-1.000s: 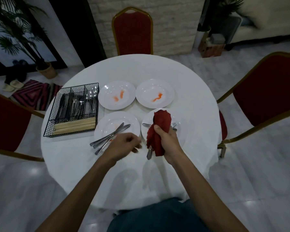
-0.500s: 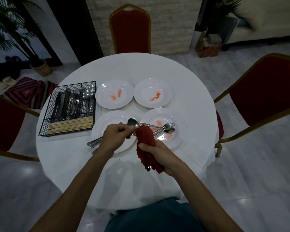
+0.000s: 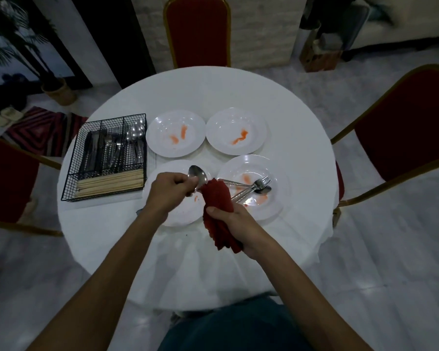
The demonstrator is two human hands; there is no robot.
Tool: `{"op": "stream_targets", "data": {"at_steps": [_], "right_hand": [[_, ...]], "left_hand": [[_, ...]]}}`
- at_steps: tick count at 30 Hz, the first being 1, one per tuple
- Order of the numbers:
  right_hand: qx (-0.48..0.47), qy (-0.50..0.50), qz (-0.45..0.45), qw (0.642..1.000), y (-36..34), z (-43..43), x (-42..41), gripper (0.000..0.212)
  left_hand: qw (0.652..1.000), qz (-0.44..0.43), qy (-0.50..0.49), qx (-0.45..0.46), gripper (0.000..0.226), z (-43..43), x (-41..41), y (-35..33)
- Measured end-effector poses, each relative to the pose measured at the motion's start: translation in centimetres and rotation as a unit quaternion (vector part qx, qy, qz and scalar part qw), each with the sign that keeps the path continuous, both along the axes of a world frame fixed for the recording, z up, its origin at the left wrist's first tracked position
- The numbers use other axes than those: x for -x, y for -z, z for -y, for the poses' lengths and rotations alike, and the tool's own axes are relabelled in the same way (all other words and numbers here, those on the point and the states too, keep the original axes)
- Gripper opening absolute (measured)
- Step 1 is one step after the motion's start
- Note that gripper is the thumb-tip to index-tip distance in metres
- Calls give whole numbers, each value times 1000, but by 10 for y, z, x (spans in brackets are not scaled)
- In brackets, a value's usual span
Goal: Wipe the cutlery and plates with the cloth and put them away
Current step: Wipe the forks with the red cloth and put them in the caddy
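While the left hand [image 3: 171,191] pinches a spoon [image 3: 198,175], the right hand [image 3: 235,225] grips the red cloth [image 3: 217,198] — its top wrapped against the spoon's handle — above the table [image 3: 289,127].

Round table [image 3: 238,92], white cloth, centre of dim room. Beyond table: red-padded gold-framed chair [image 3: 197,31], white brick wall [image 3: 261,29] behind it, dark pillar [image 3: 107,34] to wall's left. Right of table: second red chair [image 3: 403,127]. Left of table: third red chair [image 3: 5,183], partly cut off. Far left of table: potted palm [image 3: 15,41] in woven basket [image 3: 60,91], striped rug [image 3: 43,133]. Far right beyond table: wooden crate [image 3: 319,59], pale sofa [image 3: 416,19]. Around table: glossy grey marble floor [image 3: 390,249], faint light reflections.
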State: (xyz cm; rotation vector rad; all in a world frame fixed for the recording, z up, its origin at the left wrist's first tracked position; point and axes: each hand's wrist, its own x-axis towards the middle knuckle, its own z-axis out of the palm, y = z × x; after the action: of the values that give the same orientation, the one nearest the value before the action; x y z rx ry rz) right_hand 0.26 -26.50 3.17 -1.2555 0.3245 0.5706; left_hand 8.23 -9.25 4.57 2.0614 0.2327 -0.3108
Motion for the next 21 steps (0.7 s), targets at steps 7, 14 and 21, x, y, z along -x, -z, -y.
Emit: {"op": "stream_targets", "data": {"at_steps": [7, 14, 21], "right_hand": [[22, -3, -34, 999, 12, -20, -9, 25], [40, 18, -73, 996, 33, -61, -25, 15], [40, 8, -105, 994, 41, -110, -56, 17]], "left_hand": [[988, -71, -102, 95, 16, -1, 15, 19], [971, -169, -89, 144, 13, -24, 25, 47], [969, -135, -178, 105, 13, -97, -43, 62]]}}
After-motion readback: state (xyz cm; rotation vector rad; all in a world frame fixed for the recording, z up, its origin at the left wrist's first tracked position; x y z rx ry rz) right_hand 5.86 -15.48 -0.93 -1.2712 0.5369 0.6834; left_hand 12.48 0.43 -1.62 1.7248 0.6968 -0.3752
